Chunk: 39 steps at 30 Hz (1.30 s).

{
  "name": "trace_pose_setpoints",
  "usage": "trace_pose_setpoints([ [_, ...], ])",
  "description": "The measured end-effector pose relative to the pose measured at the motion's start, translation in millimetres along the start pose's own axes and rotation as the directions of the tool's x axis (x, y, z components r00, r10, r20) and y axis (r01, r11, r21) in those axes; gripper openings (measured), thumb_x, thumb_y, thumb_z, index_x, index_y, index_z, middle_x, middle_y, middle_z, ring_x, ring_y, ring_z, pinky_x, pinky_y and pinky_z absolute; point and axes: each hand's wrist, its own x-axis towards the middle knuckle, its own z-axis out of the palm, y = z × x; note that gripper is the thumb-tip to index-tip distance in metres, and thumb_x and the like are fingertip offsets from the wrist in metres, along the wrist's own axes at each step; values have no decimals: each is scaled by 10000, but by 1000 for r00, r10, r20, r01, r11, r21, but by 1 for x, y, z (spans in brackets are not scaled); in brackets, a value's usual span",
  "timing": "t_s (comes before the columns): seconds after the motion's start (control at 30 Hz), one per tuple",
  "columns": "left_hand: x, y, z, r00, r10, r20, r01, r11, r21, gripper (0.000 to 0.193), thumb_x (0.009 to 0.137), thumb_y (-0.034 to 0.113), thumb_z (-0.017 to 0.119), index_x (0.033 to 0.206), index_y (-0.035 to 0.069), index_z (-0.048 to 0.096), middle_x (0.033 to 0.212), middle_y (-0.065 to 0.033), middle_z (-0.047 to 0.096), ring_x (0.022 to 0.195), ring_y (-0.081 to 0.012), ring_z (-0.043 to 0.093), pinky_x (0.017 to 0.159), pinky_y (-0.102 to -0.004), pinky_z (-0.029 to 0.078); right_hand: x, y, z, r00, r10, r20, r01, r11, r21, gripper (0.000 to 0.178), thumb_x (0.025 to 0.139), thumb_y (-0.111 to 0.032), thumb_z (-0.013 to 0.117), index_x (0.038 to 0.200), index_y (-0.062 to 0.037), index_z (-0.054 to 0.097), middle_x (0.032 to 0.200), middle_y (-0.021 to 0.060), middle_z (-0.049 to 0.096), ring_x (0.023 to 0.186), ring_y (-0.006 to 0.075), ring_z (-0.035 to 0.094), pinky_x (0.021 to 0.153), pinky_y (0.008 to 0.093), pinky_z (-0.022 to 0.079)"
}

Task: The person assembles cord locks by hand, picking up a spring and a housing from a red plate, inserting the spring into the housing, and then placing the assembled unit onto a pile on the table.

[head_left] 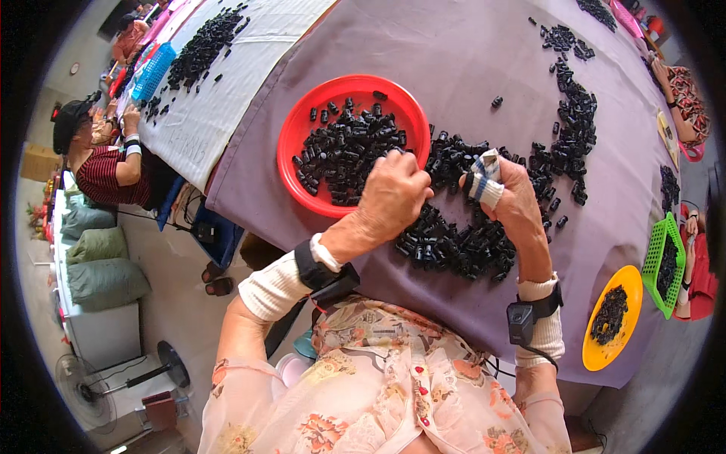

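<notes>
My left hand (389, 193) is over the right rim of a round red basin (290, 170), its fingers curled together. Whatever they pinch is hidden behind the knuckles. Inside the basin lie many small black cylindrical pieces (348, 140). To the right, my right hand (518, 200) is raised above a loose heap of the same black pieces (461, 246). Pale cloth wraps with dark stripes (486, 181) cover its thumb and finger, which are bent together. A dark spot shows at their tips, too small to tell whether it is a held piece.
A purple-grey cloth (363, 38) covers the table. More black pieces (576, 129) trail toward the far right. A yellow plate (631, 303) and a green basket (673, 242) stand at the right edge. Other people sit around; one (106, 170) works at the left. A fan (174, 365) stands lower left.
</notes>
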Motion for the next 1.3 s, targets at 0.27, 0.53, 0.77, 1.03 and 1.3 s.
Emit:
trace_pose_setpoints([
  [0.27,3,7,23,982,110,151,-148,952,267,108,674,142,646,733,65,597,793,-85,507,808,-249,482,690,-365,379,-3,4,0,1000,8,-2,-8,1000,27,121,770,-147,667,731,-79,575,538,-53,476,408,21,404,362,183,277],
  [0.53,2,13,25,951,159,264,-235,928,289,126,714,94,588,832,52,603,744,-67,529,747,-221,507,654,-341,390,-5,7,-3,999,26,23,-26,1000,6,174,769,-163,669,724,-65,533,593,-70,457,550,29,386,479,221,328],
  [0.77,16,4,-27,816,-343,465,545,190,-817,153,836,68,607,969,-7,612,901,-54,630,772,-104,603,689,-238,501,-6,-8,1,1000,-9,-8,9,997,71,210,749,-201,711,697,-96,537,510,-58,453,403,22,392,364,186,268],
  [1.03,10,-3,-56,836,-317,448,225,-547,-806,192,888,84,547,1059,-1,564,864,-87,620,769,-160,616,716,-305,527,4,-34,16,987,-62,151,54,997,51,263,724,-239,748,774,-44,579,639,-62,482,599,37,420,528,221,354],
  [1.3,5,3,-61,837,-299,459,229,-570,-789,213,897,92,536,1089,3,555,915,-90,615,783,-147,606,758,-300,514,15,-35,29,953,-129,275,154,986,-69,350,680,-285,760,761,-14,555,622,5,501,599,90,441,548,266,386],
])
